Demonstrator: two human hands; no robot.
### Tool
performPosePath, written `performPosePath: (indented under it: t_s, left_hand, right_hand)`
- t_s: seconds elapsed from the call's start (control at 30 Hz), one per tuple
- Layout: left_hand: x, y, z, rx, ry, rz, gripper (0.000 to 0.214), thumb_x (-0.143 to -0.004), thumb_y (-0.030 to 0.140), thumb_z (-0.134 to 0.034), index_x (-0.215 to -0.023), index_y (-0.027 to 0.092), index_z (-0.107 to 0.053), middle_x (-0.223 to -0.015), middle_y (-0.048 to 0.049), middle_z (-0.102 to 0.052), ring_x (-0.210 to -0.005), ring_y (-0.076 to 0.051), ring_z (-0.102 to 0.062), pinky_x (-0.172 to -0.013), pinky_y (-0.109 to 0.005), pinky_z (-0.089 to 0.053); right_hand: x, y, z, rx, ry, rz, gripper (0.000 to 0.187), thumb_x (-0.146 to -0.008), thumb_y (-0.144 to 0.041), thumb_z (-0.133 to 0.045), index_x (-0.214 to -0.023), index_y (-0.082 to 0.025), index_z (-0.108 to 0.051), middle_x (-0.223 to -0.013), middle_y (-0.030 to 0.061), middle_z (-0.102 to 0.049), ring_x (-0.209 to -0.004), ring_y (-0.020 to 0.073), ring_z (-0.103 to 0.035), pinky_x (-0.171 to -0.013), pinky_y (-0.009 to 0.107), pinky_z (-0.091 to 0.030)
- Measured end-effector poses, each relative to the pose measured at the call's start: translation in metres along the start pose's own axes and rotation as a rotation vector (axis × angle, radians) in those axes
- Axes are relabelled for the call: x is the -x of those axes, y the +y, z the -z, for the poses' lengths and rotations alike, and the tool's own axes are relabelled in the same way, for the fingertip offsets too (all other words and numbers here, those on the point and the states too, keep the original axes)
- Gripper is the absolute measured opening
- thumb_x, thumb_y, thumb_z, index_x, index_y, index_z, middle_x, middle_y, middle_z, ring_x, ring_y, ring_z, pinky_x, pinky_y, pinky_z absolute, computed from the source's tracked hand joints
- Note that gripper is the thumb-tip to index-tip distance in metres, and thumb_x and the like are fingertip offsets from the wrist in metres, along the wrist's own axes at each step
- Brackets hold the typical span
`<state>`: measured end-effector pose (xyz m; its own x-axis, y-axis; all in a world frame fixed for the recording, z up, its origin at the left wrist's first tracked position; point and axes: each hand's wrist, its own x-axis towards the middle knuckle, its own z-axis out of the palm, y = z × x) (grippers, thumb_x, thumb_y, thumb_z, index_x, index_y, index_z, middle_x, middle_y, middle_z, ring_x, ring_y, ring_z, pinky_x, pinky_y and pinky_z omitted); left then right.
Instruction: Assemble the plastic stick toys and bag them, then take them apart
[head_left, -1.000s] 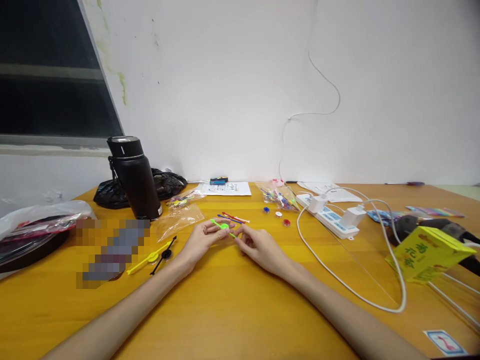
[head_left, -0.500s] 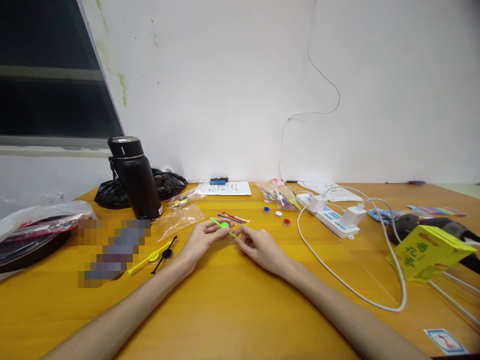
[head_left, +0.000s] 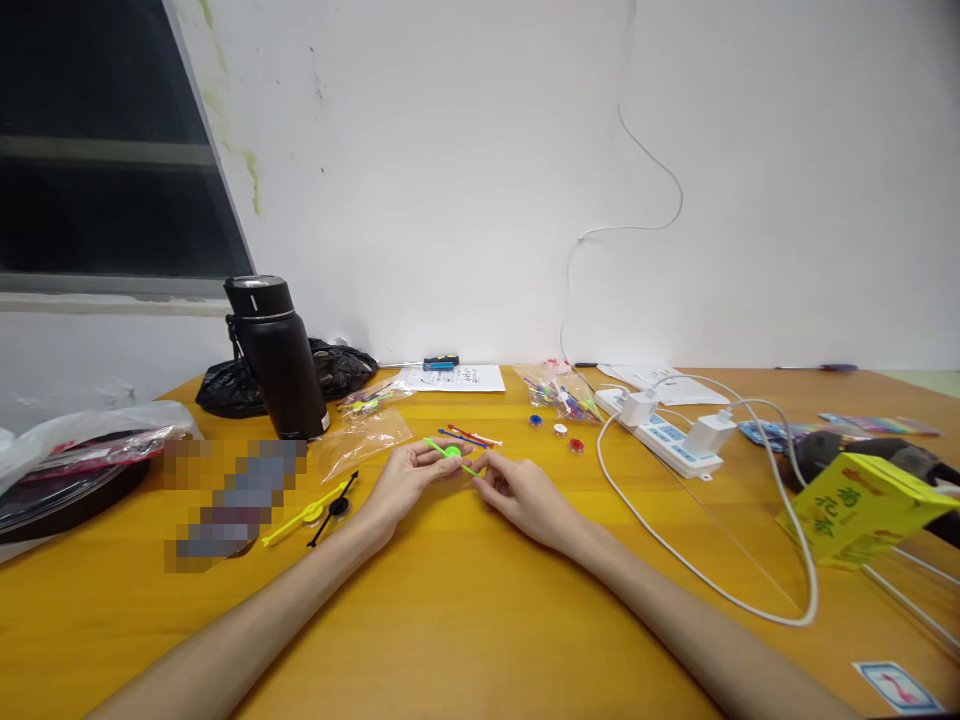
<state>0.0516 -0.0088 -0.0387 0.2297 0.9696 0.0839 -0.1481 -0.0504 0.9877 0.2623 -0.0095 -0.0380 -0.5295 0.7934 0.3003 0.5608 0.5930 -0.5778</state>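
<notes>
In the head view, a green spinner arrow (head_left: 451, 452) is held between two bare hands above the wooden table (head_left: 480, 630); clock directions are read from it, with twelve toward the wall (head_left: 450, 200). At eight o'clock, the left hand (head_left: 405, 485) is seen with thumb and fingers pinched on the arrow close to its round hub. At four o'clock, the right hand (head_left: 525, 495) is seen with thumb and forefinger pinched at the arrow's lower right end, the other fingers curled.

Just beyond the fingertips, at two o'clock, a red arrow (head_left: 459, 431) and a blue arrow (head_left: 463, 438) are laid close together. Between two and three, a blue disc (head_left: 535, 420), a white disc (head_left: 560, 430) and a red disc (head_left: 576, 446) are set apart in a slanting row, with a clear bag of coloured spinner parts (head_left: 559, 390) placed behind. At eight, near the left forearm, a yellow spinner (head_left: 313, 512) and a black spinner (head_left: 340, 505) are laid side by side. At ten, a black bottle (head_left: 274, 365) is stood upright; at three, chargers (head_left: 710, 432) are plugged into a white power strip (head_left: 679, 450).
</notes>
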Motion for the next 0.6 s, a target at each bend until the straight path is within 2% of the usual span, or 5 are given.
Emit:
performPosePath:
  t_s: [0.4, 0.6]
  left_hand:
    - [-0.004, -0.005, -0.001, -0.049, -0.003, -0.109, 0.043, -0.077, 0.04, -0.081, -0.11, 0.015, -0.07, -0.118, -0.0136, -0.074, -0.111, -0.028, -0.069, -0.102, -0.041, -0.051]
    - [-0.007, -0.011, 0.0, -0.04, 0.016, -0.13, 0.045, -0.077, 0.041, -0.08, -0.112, 0.016, -0.07, -0.122, -0.0132, -0.072, -0.115, -0.029, -0.067, -0.099, -0.041, -0.054]
  right_hand:
    - [0.001, -0.002, 0.001, 0.02, -0.001, -0.011, 0.014, -0.099, -0.034, -0.049, -0.099, -0.022, -0.057, -0.074, -0.0019, -0.067, -0.062, 0.0124, -0.057, -0.059, 0.022, -0.036]
    - [0.002, -0.005, 0.002, 0.067, -0.007, -0.012, 0.022, -0.103, -0.037, -0.044, -0.095, -0.022, -0.059, -0.073, -0.0011, -0.067, -0.061, 0.0128, -0.057, -0.06, 0.023, -0.035]
